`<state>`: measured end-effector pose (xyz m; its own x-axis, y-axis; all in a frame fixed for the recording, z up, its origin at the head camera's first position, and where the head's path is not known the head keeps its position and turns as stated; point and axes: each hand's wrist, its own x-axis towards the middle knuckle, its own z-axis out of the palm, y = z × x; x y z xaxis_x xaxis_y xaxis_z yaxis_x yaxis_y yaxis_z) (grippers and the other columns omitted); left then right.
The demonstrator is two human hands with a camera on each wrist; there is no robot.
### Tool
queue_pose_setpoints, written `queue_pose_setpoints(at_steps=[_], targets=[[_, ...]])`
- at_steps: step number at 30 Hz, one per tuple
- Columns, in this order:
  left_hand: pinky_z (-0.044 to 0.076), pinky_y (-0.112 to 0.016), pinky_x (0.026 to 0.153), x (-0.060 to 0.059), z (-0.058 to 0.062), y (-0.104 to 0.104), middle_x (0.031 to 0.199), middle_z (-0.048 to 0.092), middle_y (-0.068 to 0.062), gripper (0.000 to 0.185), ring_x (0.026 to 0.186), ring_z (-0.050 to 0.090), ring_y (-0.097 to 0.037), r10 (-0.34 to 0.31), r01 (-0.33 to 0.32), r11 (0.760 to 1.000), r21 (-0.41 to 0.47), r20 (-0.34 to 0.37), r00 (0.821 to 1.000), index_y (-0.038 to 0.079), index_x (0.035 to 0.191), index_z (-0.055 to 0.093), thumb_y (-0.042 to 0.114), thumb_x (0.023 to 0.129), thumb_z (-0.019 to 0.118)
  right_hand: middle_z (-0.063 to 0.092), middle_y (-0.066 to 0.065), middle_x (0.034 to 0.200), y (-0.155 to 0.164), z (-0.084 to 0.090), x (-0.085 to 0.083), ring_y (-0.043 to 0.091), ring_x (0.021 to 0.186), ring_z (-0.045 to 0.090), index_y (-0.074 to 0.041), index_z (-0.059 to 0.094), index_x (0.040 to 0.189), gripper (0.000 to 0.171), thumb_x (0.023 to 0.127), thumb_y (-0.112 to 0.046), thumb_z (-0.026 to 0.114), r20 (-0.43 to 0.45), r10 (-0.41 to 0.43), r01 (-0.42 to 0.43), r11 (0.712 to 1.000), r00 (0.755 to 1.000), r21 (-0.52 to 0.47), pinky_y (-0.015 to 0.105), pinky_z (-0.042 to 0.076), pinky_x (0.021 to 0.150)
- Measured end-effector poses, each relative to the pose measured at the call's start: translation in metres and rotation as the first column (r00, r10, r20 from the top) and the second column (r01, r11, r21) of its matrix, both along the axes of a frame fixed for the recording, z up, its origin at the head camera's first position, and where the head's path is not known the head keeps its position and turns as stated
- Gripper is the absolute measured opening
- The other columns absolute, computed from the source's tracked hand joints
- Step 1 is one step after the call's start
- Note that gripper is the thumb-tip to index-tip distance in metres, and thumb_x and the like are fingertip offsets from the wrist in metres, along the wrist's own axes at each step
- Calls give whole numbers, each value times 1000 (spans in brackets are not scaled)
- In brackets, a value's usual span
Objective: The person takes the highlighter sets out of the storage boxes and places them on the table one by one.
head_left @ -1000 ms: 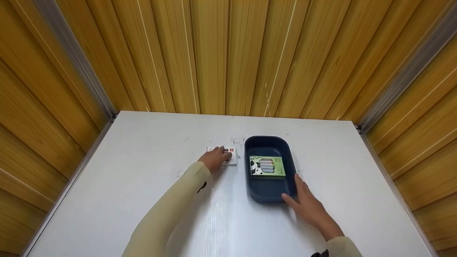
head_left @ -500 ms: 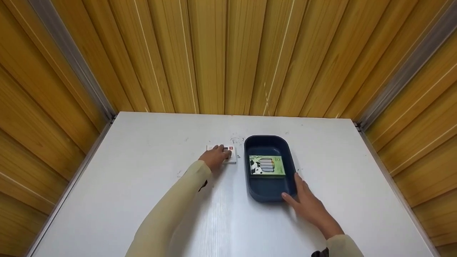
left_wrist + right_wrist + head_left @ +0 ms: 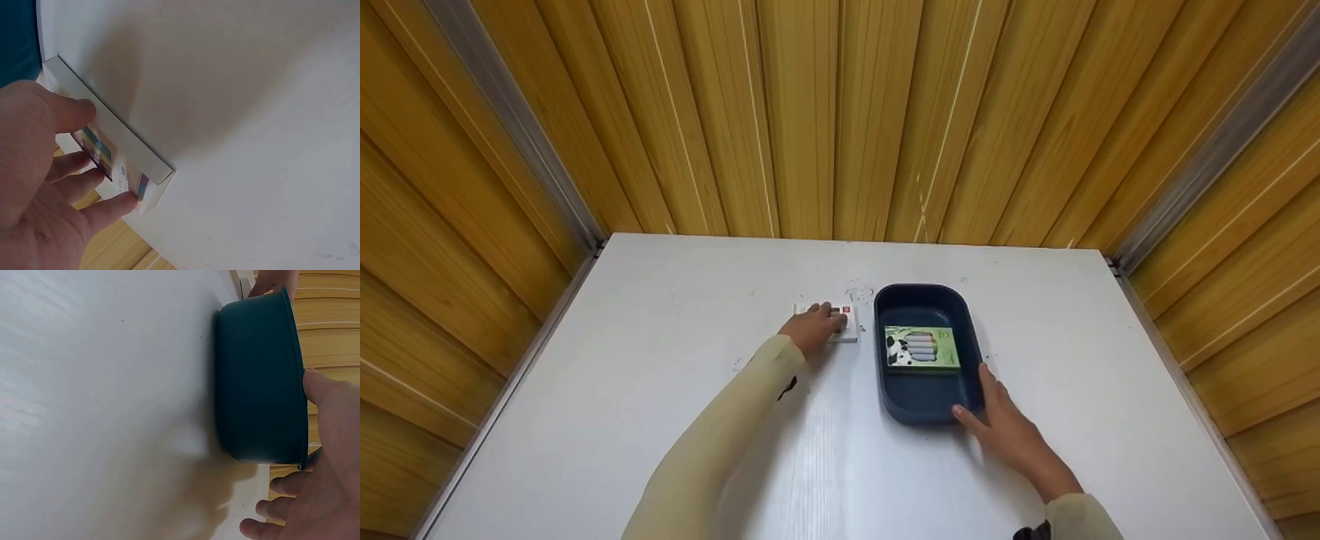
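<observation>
A: Left hand [image 3: 812,331]?
B: On the small white box [image 3: 840,322], mid-table toward the far edge, just left of the blue tray [image 3: 928,409]. Thumb on its near side, fingers curled over the top; grasping it.
A: Right hand [image 3: 1005,427]?
B: Fingers straight, resting against the tray's near right corner. A green box [image 3: 921,347] lies inside the tray.

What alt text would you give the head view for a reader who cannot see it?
A person's left hand grips a small white box on a white table, while the right hand rests against the near corner of a dark blue tray. A green box with a panda picture lies in the tray.
</observation>
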<state>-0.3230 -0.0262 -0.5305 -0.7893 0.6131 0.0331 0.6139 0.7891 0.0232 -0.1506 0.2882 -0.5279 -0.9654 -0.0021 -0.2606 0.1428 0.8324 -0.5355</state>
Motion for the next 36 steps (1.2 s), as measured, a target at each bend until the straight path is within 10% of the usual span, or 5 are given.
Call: queue_pose_setpoints(at_steps=[36], targets=[[57,-42,77,-1,-3,-5,119,59,-11,37,103,60,-27,19,-19,1000,1,-4,1000,20,122,59,1,90,61,0,24,161,0,2,0,47,146,11,-19,-14,154,96,93,-63,45,-2,18,-18,1000,1000,-17,66,22,111]])
